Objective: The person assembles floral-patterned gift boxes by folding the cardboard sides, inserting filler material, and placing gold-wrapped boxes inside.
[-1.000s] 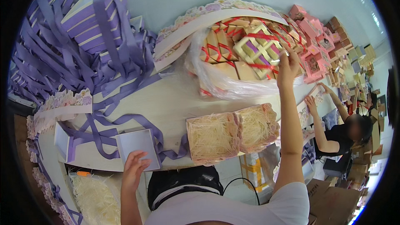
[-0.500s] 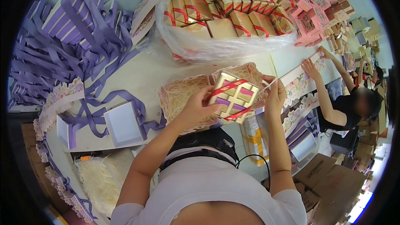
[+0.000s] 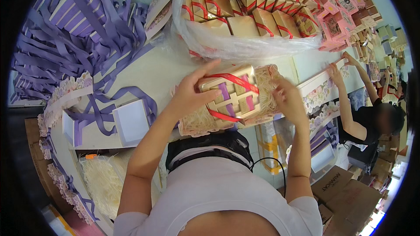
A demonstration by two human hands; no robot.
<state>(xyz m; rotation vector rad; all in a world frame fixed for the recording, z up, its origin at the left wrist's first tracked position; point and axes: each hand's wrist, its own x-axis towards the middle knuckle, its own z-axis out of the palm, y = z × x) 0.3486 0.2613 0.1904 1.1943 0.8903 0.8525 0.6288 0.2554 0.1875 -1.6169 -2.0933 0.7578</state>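
My left hand (image 3: pixel 192 89) is closed around the left side of a gold gift box (image 3: pixel 238 98), tilted toward me. Red ribbons cross its two opposite corners, and purple and pink pieces show in its window sections. Under it lies an open floral-edged box (image 3: pixel 199 120) filled with pale paper shred, partly covered by the gift box and my hand. My right hand (image 3: pixel 288 100), slightly blurred, has its fingers curled together over the shred-filled right half (image 3: pixel 267 105) of that box. Whatever they pinch is too small to make out.
Many ribboned gold boxes (image 3: pixel 262 22) sit in clear plastic at the back. Purple-ribboned boxes (image 3: pixel 83 8) pile up at left, near an open white-lined box (image 3: pixel 131 122). A bag of shred (image 3: pixel 103 183) lies lower left. A co-worker (image 3: pixel 363 118) handles floral card at right.
The gold box has turned upright and come slightly higher in my left hand. My right hand has dropped lower and come away from it; the thin pale strip it held no longer shows.
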